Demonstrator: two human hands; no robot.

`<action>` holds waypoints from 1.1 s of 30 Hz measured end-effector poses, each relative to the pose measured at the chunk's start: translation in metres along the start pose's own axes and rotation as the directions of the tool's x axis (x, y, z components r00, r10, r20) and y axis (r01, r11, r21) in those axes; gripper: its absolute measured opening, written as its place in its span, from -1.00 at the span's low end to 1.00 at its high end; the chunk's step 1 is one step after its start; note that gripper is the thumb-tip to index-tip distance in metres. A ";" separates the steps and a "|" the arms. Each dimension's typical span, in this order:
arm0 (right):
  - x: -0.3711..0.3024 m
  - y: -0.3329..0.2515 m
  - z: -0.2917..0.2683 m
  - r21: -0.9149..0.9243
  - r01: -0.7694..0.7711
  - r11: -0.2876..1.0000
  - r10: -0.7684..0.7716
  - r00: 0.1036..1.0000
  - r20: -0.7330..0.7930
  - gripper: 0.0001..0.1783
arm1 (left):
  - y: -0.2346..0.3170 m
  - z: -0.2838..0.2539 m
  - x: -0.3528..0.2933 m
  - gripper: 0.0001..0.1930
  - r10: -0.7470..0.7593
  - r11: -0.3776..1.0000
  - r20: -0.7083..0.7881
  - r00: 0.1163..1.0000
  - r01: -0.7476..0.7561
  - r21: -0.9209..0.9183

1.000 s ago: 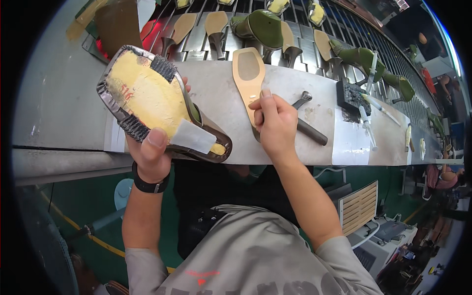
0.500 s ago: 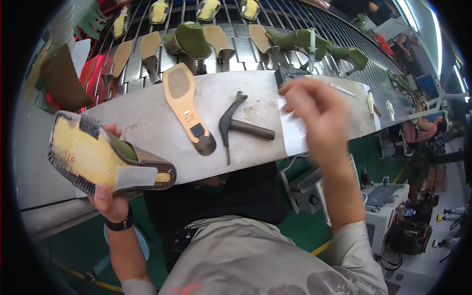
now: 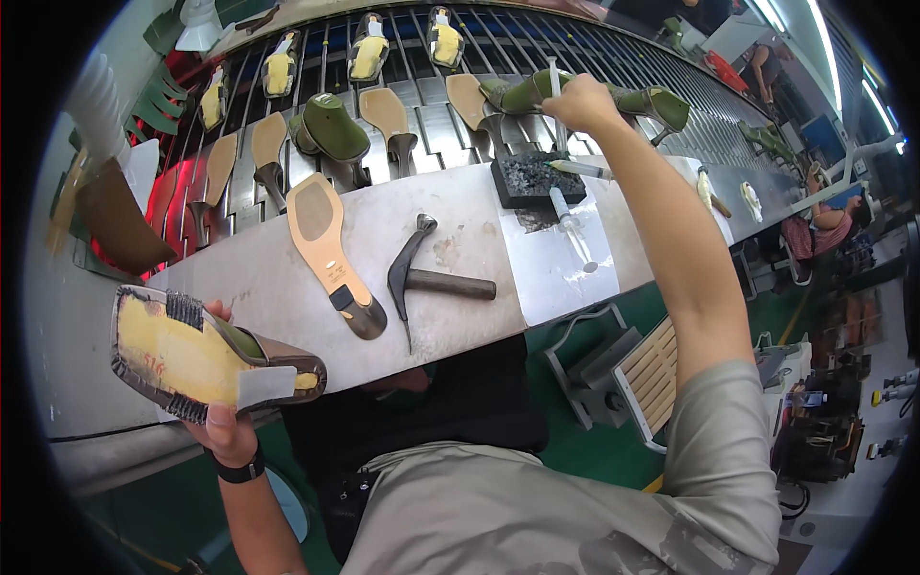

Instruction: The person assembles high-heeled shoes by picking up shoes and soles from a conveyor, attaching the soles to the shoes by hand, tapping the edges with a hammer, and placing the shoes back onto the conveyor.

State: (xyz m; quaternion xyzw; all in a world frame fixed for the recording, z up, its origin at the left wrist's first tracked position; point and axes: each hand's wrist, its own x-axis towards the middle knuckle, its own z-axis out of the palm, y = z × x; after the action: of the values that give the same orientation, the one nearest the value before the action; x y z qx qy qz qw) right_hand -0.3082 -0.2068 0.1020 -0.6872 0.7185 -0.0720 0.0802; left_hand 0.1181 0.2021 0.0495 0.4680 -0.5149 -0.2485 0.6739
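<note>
Bottom up over the table's left end, a shoe upper on a last [image 3: 177, 359] shows its yellowish insole, pleated dark edges and a white patch. My left hand [image 3: 225, 431] grips it, with the thumb on the near edge and fingertips behind. At the back of the table, my right hand [image 3: 585, 103] is closed round an upright syringe [image 3: 562, 134] standing at a black speckled block [image 3: 522, 187]. Two more syringes lean on that block: one toward me [image 3: 575, 230], one to the right [image 3: 582, 170]. A tan sole with a heel [image 3: 321, 225] and a hammer [image 3: 446, 284] lie between my hands.
Beyond the table runs a roller conveyor [image 3: 331, 57] carrying tan soles with heels, green lasted shoes [image 3: 331, 129] and yellow-bottomed uppers [image 3: 367, 57]. A white sheet [image 3: 541, 292] lies under the block. Further right, another person [image 3: 815, 230] sits.
My right hand has reached forward and away, closing on the upright syringe. The view has shifted, uncovering the block and other syringes. My left hand still holds the shoe upper.
</note>
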 end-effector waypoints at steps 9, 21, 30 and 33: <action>-0.165 0.019 -0.033 0.254 0.254 0.933 -0.081 0.838 -0.540 -0.59 | -0.003 -0.007 0.005 0.06 -0.045 0.999 -0.033 0.998 0.044 -0.011; -0.214 0.053 0.043 0.703 0.185 0.686 0.129 0.921 -0.368 -0.63 | -0.002 -0.020 0.032 0.03 -0.113 0.966 0.013 0.993 0.113 -0.231; -0.360 -0.093 0.085 0.568 0.534 0.626 -0.402 0.845 -0.352 -0.34 | -0.001 -0.002 0.052 -0.11 -0.212 0.886 0.026 0.977 0.203 -0.417; -0.318 -0.122 0.109 0.388 0.574 0.721 -0.500 0.819 -0.281 -0.31 | 0.001 0.006 0.056 -0.13 -0.198 0.910 0.010 0.980 0.187 -0.371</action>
State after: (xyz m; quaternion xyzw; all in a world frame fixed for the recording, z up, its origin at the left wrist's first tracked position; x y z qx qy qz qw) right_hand -0.1518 0.1063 0.0265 -0.8195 0.4538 -0.3123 0.1582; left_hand 0.1320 0.1544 0.0766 0.3843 -0.4009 -0.3998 0.7292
